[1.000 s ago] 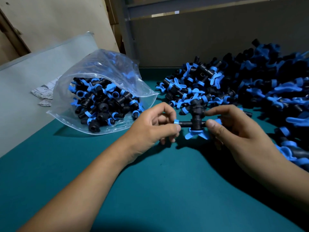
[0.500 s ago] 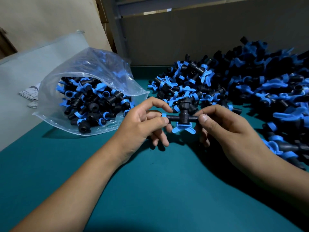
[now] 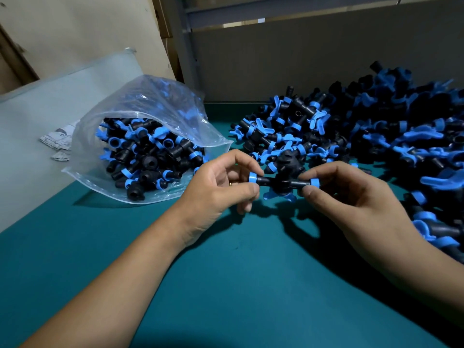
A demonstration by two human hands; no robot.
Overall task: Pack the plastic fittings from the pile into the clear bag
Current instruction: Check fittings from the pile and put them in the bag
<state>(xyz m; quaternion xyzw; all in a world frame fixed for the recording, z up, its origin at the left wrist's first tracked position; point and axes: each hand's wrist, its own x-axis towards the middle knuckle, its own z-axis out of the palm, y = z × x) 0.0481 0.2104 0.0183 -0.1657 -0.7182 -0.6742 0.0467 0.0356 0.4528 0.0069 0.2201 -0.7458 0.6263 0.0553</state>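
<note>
Head view has you holding one black fitting (image 3: 282,180) just above the green bench (image 3: 226,285), about center of the scene. Your left hand (image 3: 221,188) pinches the blue ring on its left end between thumb and fingertips, and your right hand (image 3: 351,197) pinches the blue ring on the right end the same way, so both grips are closed on that one piece. Its blue wing handle sticks out toward you underneath. The clear bag (image 3: 140,146) lies on its side far left of your hands, mouth open toward the right, already holding a good heap of fittings. The loose pile (image 3: 364,136) sprawls across the far right of the bench, running down the right edge. Some crumpled paper (image 3: 59,141) sits left of the bag.
</note>
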